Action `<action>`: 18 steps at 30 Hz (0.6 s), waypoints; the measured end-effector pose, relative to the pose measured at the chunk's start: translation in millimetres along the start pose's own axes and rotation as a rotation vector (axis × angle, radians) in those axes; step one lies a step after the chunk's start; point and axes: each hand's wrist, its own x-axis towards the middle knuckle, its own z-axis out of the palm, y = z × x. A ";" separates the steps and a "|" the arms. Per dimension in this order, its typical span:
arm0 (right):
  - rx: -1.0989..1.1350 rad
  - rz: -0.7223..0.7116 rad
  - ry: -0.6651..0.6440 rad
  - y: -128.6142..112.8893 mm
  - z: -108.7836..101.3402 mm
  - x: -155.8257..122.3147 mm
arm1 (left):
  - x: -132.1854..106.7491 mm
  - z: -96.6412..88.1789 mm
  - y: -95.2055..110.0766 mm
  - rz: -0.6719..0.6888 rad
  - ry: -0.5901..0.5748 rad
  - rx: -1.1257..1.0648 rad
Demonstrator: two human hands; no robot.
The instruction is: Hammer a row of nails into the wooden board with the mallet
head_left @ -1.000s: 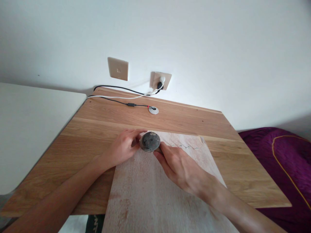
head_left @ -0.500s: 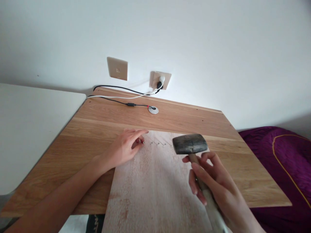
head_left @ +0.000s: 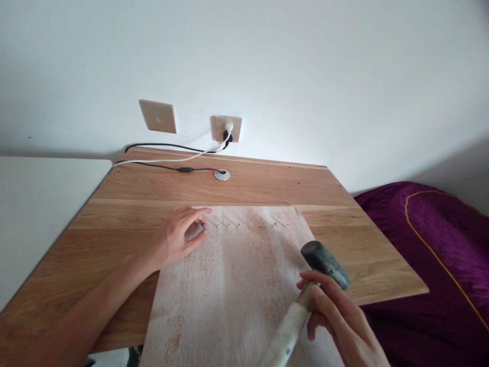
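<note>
The left hand (head_left: pixel 173 237) lies at the far left of the board, its thumb and bent fingers pinching a small nail (head_left: pixel 205 226) while the forefinger reaches out past it. The right hand (head_left: pixel 338 316) is wrapped loosely around a mallet (head_left: pixel 324 262), gripping it just below the head. The mallet is at the near right, with its dark head over the board's right edge and its pale handle (head_left: pixel 284 329) slanting towards the near side.

The mallet looks top-heavy, its head dense and probably rubber, its handle stiff; a hold lower on the handle should give a fuller swing, while the present high hold favours short, controlled taps. The nail is light, stiff and easily tipped, best pinched low on its shank, with fingertips clear of its head.

To the right of the left hand, a row of nails (head_left: pixel 251 224) runs along the far part of the worn, whitish board (head_left: pixel 221 285). The board lies on a wooden desk (head_left: pixel 114 214). Farther off are cables (head_left: pixel 168 160), a round desk hole (head_left: pixel 222 175) and a wall socket (head_left: pixel 236 128); a purple cover (head_left: pixel 443 244) lies at the right. A mark on the handle is too small to read; no brand or label is legible.
</note>
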 end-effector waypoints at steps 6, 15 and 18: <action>-0.029 0.023 -0.073 0.8 14.9 2.1 | 0.1 -2.0 0.9 0.007 0.025 0.015; -0.252 -0.203 -0.162 10.2 22.5 1.2 | -4.9 -19.4 17.1 -0.155 0.126 0.227; -0.351 -0.447 -0.142 13.1 9.2 -1.2 | -27.4 -31.8 33.4 -0.230 0.140 0.287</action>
